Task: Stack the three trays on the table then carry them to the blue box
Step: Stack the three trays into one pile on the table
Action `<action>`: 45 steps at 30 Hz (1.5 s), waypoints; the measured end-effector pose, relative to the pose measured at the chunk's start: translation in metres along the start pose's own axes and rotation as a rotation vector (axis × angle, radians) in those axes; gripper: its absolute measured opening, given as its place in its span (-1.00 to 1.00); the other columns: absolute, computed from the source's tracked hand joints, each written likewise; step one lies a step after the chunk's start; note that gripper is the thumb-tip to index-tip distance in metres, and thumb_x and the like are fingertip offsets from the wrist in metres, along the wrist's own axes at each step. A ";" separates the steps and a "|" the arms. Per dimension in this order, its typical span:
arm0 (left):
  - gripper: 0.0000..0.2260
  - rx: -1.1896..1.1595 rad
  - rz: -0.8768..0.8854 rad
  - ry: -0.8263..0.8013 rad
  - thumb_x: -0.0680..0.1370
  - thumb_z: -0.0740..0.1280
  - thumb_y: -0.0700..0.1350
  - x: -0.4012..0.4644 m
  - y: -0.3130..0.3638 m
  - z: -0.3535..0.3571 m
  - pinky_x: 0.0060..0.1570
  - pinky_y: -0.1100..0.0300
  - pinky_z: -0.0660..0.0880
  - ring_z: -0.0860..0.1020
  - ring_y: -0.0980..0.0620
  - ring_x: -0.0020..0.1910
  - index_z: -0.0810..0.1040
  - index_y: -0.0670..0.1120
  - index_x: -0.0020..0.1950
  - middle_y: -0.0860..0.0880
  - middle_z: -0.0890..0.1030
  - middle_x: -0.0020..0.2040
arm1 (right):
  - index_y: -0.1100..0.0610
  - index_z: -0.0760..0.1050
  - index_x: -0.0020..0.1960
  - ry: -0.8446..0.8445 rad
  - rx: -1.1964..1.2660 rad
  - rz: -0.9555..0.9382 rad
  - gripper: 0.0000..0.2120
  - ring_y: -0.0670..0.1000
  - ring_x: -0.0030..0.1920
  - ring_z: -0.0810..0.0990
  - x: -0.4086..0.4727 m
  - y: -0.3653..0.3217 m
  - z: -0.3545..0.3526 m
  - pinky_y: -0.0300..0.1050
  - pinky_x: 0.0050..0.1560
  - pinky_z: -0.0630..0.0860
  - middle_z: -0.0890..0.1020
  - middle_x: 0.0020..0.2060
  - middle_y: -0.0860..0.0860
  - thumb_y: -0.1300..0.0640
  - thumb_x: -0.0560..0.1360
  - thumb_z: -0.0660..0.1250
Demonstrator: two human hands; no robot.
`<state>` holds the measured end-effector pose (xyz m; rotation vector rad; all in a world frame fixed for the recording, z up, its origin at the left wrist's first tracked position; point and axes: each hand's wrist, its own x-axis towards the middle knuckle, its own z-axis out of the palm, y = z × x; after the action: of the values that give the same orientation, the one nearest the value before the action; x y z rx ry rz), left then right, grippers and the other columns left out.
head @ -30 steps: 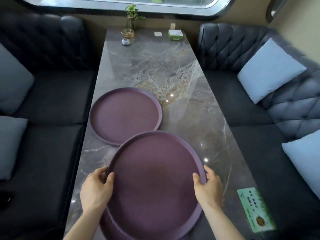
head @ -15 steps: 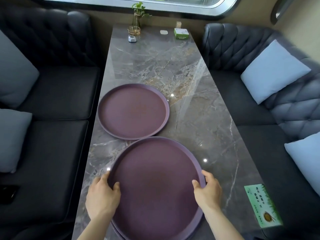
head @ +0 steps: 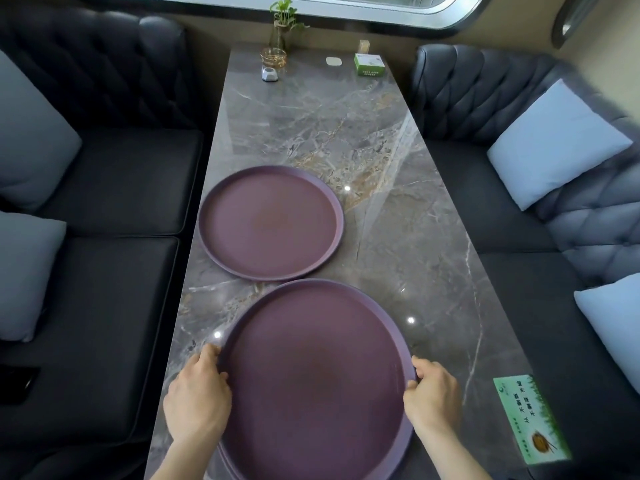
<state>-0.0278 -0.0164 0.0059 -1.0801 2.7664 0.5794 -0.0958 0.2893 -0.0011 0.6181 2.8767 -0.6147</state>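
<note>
A round purple tray [head: 315, 379] lies at the near end of the marble table [head: 398, 237], resting on another purple tray whose rim [head: 227, 460] shows under its left edge. My left hand [head: 195, 400] grips the top tray's left rim and my right hand [head: 433, 396] grips its right rim. A third purple tray [head: 272, 223] lies flat on the table just beyond, close to the left edge, apart from both hands. No blue box is in view.
Dark tufted sofas with pale cushions [head: 554, 143] flank the table on both sides. At the far end stand a plant in a glass vase [head: 278, 36], a small white device [head: 269, 75] and a green box [head: 369, 65]. A green card [head: 530, 419] lies at the near right corner.
The held tray has come down and toward me onto the lower tray, so it no longer overlaps the far tray. My hands stayed on its rims.
</note>
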 end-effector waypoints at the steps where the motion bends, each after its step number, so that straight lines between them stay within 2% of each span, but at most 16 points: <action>1: -0.74 -0.011 -0.010 0.003 0.47 0.39 -0.18 0.001 0.000 0.001 -0.18 0.00 0.47 0.62 -0.21 -0.05 0.54 -0.01 0.15 -0.02 0.68 0.04 | 0.09 0.63 0.20 -0.007 -0.007 -0.001 -0.58 0.09 -0.16 0.52 0.002 0.000 0.000 -0.10 -0.19 0.46 0.63 -0.10 0.01 0.39 0.41 0.34; 5: -0.76 -0.070 -0.056 0.018 0.44 0.41 -0.22 0.005 -0.001 0.006 -0.22 0.05 0.40 0.61 -0.20 -0.07 0.55 -0.01 0.06 0.00 0.70 -0.01 | 0.10 0.65 0.11 -0.023 -0.014 0.008 -0.62 0.06 -0.20 0.48 0.008 0.000 0.001 -0.12 -0.22 0.44 0.56 -0.19 -0.05 0.40 0.38 0.34; 11: -0.72 -0.164 -0.078 -0.012 0.43 0.44 -0.20 0.012 0.011 0.013 -0.07 -0.02 0.47 0.65 -0.15 -0.03 0.57 0.03 0.10 0.01 0.71 -0.03 | 0.11 0.58 0.27 0.012 0.018 -0.032 -0.56 0.17 0.02 0.60 0.025 -0.001 0.000 -0.01 -0.11 0.53 0.64 0.05 0.05 0.40 0.45 0.31; 14: -0.73 -0.233 -0.063 -0.045 0.43 0.44 -0.17 0.013 0.027 0.018 -0.10 0.01 0.50 0.64 -0.06 -0.09 0.53 0.07 0.06 0.06 0.69 -0.08 | 0.13 0.58 0.25 0.006 0.014 0.006 -0.57 0.21 0.06 0.60 0.050 -0.002 -0.008 0.04 -0.03 0.56 0.66 0.07 0.09 0.41 0.44 0.32; 17: -0.83 -0.286 -0.071 -0.079 0.44 0.43 -0.05 0.015 0.041 0.020 -0.19 0.06 0.48 0.60 0.01 -0.19 0.47 0.11 -0.08 0.12 0.64 -0.18 | 0.10 0.59 0.17 0.009 0.002 0.047 -0.66 0.22 0.06 0.61 0.074 -0.005 -0.020 0.05 -0.01 0.54 0.66 0.05 0.12 0.34 0.44 0.35; 20: -0.86 -0.358 -0.177 -0.041 0.48 0.33 0.17 0.029 0.051 0.016 -0.19 0.06 0.48 0.60 0.01 -0.19 0.49 0.14 -0.14 0.16 0.63 -0.23 | 0.07 0.55 0.22 0.067 0.027 -0.005 -0.69 0.21 0.11 0.59 0.093 -0.020 -0.029 0.03 0.02 0.49 0.58 0.13 0.12 0.13 0.48 0.39; 23: -0.78 -0.522 -0.316 0.052 0.51 0.31 0.17 0.064 0.064 0.009 -0.02 -0.02 0.50 0.60 -0.07 -0.11 0.54 0.06 0.01 0.08 0.64 -0.13 | 0.09 0.56 0.23 0.027 0.129 -0.097 -0.68 0.11 0.04 0.64 0.123 -0.055 -0.032 -0.09 0.01 0.44 0.59 0.16 0.11 0.09 0.49 0.39; 25: -0.71 -0.611 -0.378 0.098 0.53 0.31 0.13 0.094 0.076 0.000 0.09 -0.06 0.47 0.59 -0.12 0.00 0.54 -0.02 0.15 0.03 0.62 -0.06 | 0.11 0.59 0.19 -0.046 0.197 -0.147 -0.71 0.05 -0.08 0.65 0.147 -0.085 -0.028 -0.17 -0.02 0.40 0.64 0.09 0.10 0.12 0.48 0.41; 27: -0.63 -0.671 -0.405 0.138 0.54 0.31 0.12 0.124 0.086 -0.009 0.11 -0.05 0.44 0.59 -0.14 0.08 0.49 -0.05 0.26 -0.01 0.64 0.06 | 0.10 0.62 0.15 -0.124 0.228 -0.180 -0.74 -0.01 -0.18 0.60 0.170 -0.117 -0.023 -0.21 -0.02 0.40 0.68 -0.02 0.07 0.12 0.46 0.43; 29: -0.54 -0.717 -0.427 0.173 0.54 0.32 0.13 0.153 0.092 -0.012 0.09 -0.03 0.41 0.57 -0.15 0.15 0.44 -0.08 0.34 -0.08 0.61 0.21 | 0.10 0.63 0.13 -0.188 0.268 -0.189 -0.73 -0.02 -0.19 0.60 0.189 -0.148 -0.014 -0.17 0.05 0.48 0.67 -0.10 0.02 0.10 0.44 0.46; 31: -0.46 -0.757 -0.465 0.184 0.53 0.31 0.15 0.177 0.097 -0.014 0.13 -0.02 0.39 0.54 -0.16 0.22 0.38 -0.10 0.42 -0.12 0.55 0.31 | 0.08 0.62 0.16 -0.248 0.323 -0.197 -0.68 -0.01 -0.13 0.63 0.205 -0.176 -0.003 -0.05 0.15 0.53 0.66 -0.07 0.01 0.03 0.43 0.47; 34: -0.37 -0.784 -0.522 0.152 0.52 0.31 0.19 0.206 0.104 -0.015 0.29 -0.07 0.36 0.47 -0.18 0.34 0.29 -0.05 0.51 -0.13 0.46 0.42 | 0.01 0.55 0.26 -0.376 0.442 -0.173 -0.54 -0.02 0.10 0.62 0.220 -0.214 0.010 0.03 0.27 0.50 0.62 0.18 0.04 -0.10 0.40 0.46; 38: -0.18 -0.919 -0.563 0.103 0.37 0.34 0.30 0.231 0.105 -0.008 0.43 -0.10 0.31 0.38 -0.11 0.46 0.17 0.09 0.57 -0.04 0.36 0.53 | -0.04 0.28 0.51 -0.564 0.627 -0.050 -0.25 0.02 0.46 0.36 0.230 -0.245 0.019 0.02 0.42 0.33 0.33 0.51 0.04 -0.16 0.40 0.45; 40: -0.09 -1.010 -0.559 0.082 0.27 0.35 0.35 0.237 0.104 -0.007 0.46 -0.12 0.27 0.30 -0.06 0.51 0.15 0.15 0.57 0.01 0.30 0.56 | -0.04 0.14 0.57 -0.652 0.740 0.007 -0.18 0.03 0.50 0.29 0.233 -0.256 0.021 0.05 0.43 0.27 0.23 0.56 0.03 -0.14 0.43 0.44; 42: -0.06 -1.097 -0.569 0.056 0.23 0.38 0.35 0.240 0.103 -0.007 0.48 -0.14 0.23 0.25 -0.03 0.54 0.13 0.20 0.56 0.03 0.23 0.59 | -0.03 0.10 0.58 -0.694 0.814 0.039 -0.18 0.05 0.50 0.30 0.234 -0.265 0.021 0.11 0.46 0.27 0.23 0.56 0.04 -0.13 0.45 0.42; 45: -0.19 -1.261 -0.573 0.063 0.34 0.40 0.27 0.241 0.107 -0.015 0.46 -0.11 0.26 0.32 -0.02 0.49 0.15 0.30 0.53 0.05 0.21 0.59 | -0.01 0.14 0.57 -0.691 0.820 0.053 -0.23 0.06 0.47 0.33 0.233 -0.273 0.021 0.14 0.46 0.27 0.27 0.54 0.02 -0.15 0.47 0.39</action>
<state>-0.2773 -0.1016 -0.0058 -1.9136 1.7209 2.2517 -0.4206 0.1380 0.0293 0.4248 1.8963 -1.6319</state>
